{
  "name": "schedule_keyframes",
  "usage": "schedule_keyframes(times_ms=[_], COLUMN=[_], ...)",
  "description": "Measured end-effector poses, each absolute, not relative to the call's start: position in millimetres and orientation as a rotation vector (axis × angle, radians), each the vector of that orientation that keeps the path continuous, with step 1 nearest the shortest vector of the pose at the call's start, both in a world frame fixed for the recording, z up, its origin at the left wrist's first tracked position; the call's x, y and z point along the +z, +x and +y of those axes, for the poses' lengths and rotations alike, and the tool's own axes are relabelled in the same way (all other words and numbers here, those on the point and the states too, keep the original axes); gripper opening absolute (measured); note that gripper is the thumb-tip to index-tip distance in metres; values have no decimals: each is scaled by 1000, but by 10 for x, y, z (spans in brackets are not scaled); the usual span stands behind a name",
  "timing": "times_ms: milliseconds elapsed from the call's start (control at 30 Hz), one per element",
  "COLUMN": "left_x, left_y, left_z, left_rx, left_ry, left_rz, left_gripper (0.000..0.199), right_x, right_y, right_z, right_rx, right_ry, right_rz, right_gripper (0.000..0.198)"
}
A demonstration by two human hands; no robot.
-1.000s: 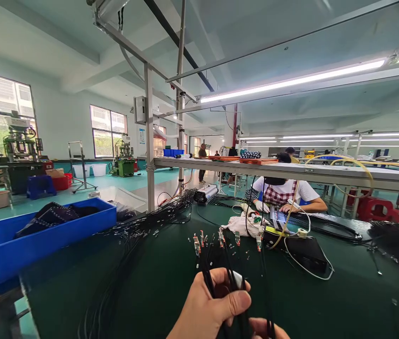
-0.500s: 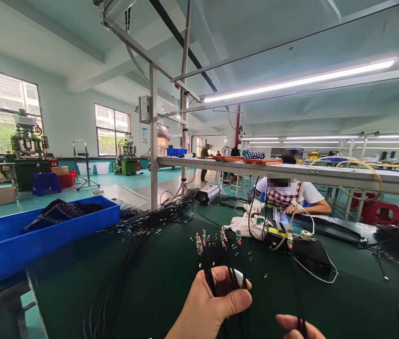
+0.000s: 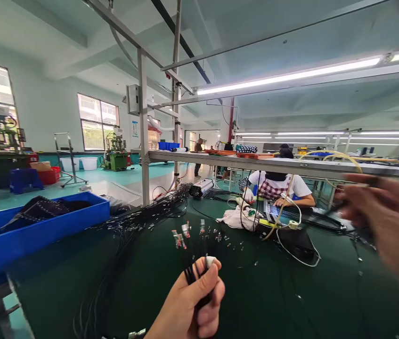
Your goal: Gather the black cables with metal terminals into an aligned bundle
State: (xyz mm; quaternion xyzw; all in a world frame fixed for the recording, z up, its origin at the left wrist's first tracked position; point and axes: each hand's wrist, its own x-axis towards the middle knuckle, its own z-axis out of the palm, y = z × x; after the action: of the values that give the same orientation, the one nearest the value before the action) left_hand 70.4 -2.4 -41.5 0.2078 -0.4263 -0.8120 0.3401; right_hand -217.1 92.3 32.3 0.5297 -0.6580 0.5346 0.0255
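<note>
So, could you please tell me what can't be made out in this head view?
- Right hand: blurred by motion, so whether it grips a black wire cannot be told.
- Bundle of black wires in the left hand: the lower part is hidden by the fingers.
- Metal tips on the wires: too small and blurred to tell their type.
- Blue bin: cut off by the left edge.

Blue bin [image 3: 44, 230] sits at my far left on the green surface [image 3: 326, 301], dark cloth inside. Across from me, a person [image 3: 277, 188] in a checked apron works by a black box [image 3: 296, 242]. White rag [image 3: 234, 219] beside it.
</note>
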Motion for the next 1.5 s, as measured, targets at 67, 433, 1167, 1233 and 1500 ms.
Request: schedule_keyframes(times_ms=[67, 433, 1167, 1233, 1500], left_x=[-410, -433, -90, -286, -476], left_y=[776, 907, 694, 822, 1232], left_z=[4, -84, -467, -592, -643], left_rx=[-2113, -1971, -1613, -1545, -1449], left_ry=[539, 720, 826, 1030, 1375], left_rz=[-1151, -1165, -1352, -1405, -1626], left_gripper=[24, 24, 35, 37, 34], right_x=[346, 279, -1322, -1606, -1460], right_y=[-1900, -1299, -1870, -1887, -2174], right_z=[672, -95, 874, 901, 910], right_rx=[1531, 1588, 817, 755, 1700], right_ry=[1716, 1949, 2086, 2031, 1843], right_rz=[-2036, -1920, -2577, -2655, -2533], right_gripper=[33, 23, 20, 22, 11])
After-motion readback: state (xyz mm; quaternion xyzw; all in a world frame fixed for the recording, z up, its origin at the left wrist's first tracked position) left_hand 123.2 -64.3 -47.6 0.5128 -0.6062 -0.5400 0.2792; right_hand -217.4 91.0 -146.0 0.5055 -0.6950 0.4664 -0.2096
